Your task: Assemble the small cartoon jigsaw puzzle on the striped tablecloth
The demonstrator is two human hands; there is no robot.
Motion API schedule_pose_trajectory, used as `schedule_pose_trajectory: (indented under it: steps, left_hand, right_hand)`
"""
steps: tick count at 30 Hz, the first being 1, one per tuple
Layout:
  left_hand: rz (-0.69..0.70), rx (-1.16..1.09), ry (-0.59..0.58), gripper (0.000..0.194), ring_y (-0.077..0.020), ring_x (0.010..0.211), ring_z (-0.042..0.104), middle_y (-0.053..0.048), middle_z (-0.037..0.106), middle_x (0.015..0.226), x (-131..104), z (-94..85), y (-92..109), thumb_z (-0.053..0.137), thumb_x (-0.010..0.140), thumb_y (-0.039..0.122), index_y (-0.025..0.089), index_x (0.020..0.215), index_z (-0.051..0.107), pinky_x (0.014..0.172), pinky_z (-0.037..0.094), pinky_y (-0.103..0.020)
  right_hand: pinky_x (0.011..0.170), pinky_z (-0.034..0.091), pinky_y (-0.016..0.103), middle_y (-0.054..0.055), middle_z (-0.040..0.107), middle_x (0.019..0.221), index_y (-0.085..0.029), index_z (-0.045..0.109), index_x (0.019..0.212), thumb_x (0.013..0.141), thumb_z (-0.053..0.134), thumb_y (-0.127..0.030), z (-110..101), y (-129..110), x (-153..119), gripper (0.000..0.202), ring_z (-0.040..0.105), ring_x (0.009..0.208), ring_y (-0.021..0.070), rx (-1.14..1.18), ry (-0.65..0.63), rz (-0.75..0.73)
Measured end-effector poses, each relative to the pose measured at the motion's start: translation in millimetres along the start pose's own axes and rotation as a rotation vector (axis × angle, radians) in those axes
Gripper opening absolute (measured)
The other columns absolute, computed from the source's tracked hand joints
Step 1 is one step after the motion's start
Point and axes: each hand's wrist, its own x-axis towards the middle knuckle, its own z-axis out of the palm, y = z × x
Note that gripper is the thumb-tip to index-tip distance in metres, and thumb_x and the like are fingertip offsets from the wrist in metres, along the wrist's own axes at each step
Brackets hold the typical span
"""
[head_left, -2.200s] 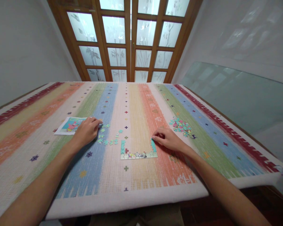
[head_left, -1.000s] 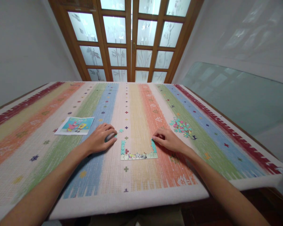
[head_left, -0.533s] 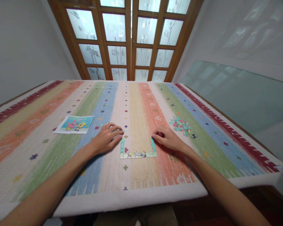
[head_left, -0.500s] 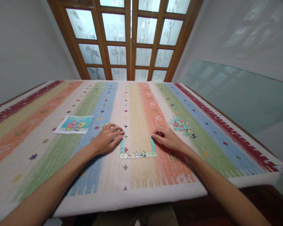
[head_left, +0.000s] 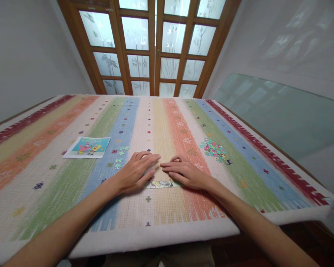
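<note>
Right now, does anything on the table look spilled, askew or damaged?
Nothing stands out. Both hands, left and right, lie flat over the puzzle frame; loose pieces sit heaped, and the picture card lies flat.

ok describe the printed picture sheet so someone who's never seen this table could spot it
Start from the striped cloth that covers the table, and go to its left half, beyond the left hand. The picture sheet lies flat there, a white-edged rectangle with bright cartoon figures on turquoise; the loose pieces beside it are tiny and scattered.
</note>
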Motion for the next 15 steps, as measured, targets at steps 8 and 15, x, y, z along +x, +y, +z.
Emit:
schedule_pose_trajectory:
  steps: [8,15]
  left_hand:
    - [-0.084,0.086,0.065,0.037,-0.0274,0.115,0.054,-0.01,0.066,0.131,-9,-17.6,-29,0.034,0.109,0.029,0.022,0.142,0.048,0.098,0.043,-0.045]
    - [-0.13,0.153,0.024,0.031,-0.028,0.107,0.055,-0.01,0.068,0.117,-18,-31.7,-48,0.04,0.102,0.025,0.022,0.119,0.066,0.097,0.042,-0.048]
  right_hand:
    - [0.099,0.045,0.048,0.007,0.078,0.113,-0.025,0.077,0.108,0.102,0.053,-0.017,-12,23,-8,0.026,0.064,0.105,0.0247,-0.061,0.161,0.193]
    - [0.1,0.045,0.051,0.013,0.071,0.113,-0.024,0.078,0.112,0.099,0.06,-0.025,-18,37,-14,0.023,0.06,0.109,0.0299,-0.131,0.269,0.344]
